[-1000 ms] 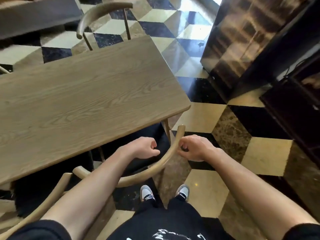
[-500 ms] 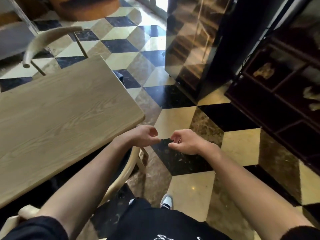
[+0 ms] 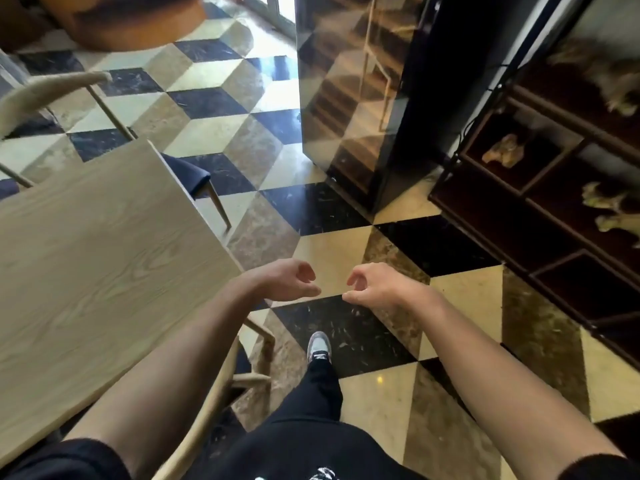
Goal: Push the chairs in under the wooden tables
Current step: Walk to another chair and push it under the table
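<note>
Both hands now hang in the air over the patterned floor (image 3: 332, 251), holding nothing. The left hand (image 3: 287, 280) floats just past the near right corner of the wooden table (image 3: 104, 258) with its fingers loosely curled, and the right hand (image 3: 375, 285) sits just beside it, apart from it, fingers likewise loosely curled and thumb free. A second ago each hand was closed around the curved backrest of the near chair (image 3: 214, 386); half a second ago they had already let go and drifted off it, and since then the fingers have loosened further. That chair is tucked in at the table's near edge: only its pale bent backrest and part of a leg show below the left forearm, the rest hidden under the tabletop. The view has swung to the right since the earlier frames, so less of the tabletop shows and more of the dark glossy cabinet (image 3: 349, 98) and the dark shelf unit (image 3: 540, 209) at the right edge. At the table's far edge a second chair (image 3: 52, 88) stands with its curved backrest away from the tabletop and its dark seat poking out past the far right corner. One shoe (image 3: 318, 348) is planted on a black tile, well forward of where both feet stood before.
</note>
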The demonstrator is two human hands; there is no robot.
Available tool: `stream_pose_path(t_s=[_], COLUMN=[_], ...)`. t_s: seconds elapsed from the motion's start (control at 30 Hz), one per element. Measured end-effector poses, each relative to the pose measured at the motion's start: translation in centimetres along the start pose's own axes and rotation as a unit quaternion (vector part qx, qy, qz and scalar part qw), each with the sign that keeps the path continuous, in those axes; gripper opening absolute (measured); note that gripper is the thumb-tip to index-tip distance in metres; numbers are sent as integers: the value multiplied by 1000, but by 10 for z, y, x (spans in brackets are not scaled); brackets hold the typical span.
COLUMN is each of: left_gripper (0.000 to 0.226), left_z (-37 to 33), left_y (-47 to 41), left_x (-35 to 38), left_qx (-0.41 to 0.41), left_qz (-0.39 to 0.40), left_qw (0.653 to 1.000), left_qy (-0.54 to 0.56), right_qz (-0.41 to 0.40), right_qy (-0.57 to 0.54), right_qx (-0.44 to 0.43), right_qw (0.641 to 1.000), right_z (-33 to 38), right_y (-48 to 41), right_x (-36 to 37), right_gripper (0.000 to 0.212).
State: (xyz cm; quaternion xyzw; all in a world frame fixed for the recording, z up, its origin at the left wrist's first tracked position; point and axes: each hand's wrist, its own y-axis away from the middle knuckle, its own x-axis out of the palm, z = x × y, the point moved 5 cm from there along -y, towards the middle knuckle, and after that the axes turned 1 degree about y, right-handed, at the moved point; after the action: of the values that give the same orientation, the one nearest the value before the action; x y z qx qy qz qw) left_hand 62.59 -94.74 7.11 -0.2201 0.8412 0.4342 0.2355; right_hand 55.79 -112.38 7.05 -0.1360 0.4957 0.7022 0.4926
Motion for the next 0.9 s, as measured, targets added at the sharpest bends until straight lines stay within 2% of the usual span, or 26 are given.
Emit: stream_pose_path(t_s=[0.2, 0.4, 0.67, 0.9], left_gripper=[54, 45, 37, 40], left_z=[-25, -43, -47, -48], left_y=[-67, -116, -185, -237], left_x=[-52, -111, -183, -244], left_qx=[1, 11, 3, -35], left_qz=[20, -7, -18, -32], left_qw=[999, 999, 1000, 999], left_qy=[-29, -36, -24, -3], right_qz=[-21, -35, -28, -3], right_qy=[-10, 3, 5, 38], right_qx=[1, -10, -29, -81], right_qw=[1000, 999, 999, 996], right_z=[-2, 3, 3, 16], right_y=[-62, -113, -197, -282], right_x=[-69, -133, -201, -264], right_gripper=[44, 44, 41, 40])
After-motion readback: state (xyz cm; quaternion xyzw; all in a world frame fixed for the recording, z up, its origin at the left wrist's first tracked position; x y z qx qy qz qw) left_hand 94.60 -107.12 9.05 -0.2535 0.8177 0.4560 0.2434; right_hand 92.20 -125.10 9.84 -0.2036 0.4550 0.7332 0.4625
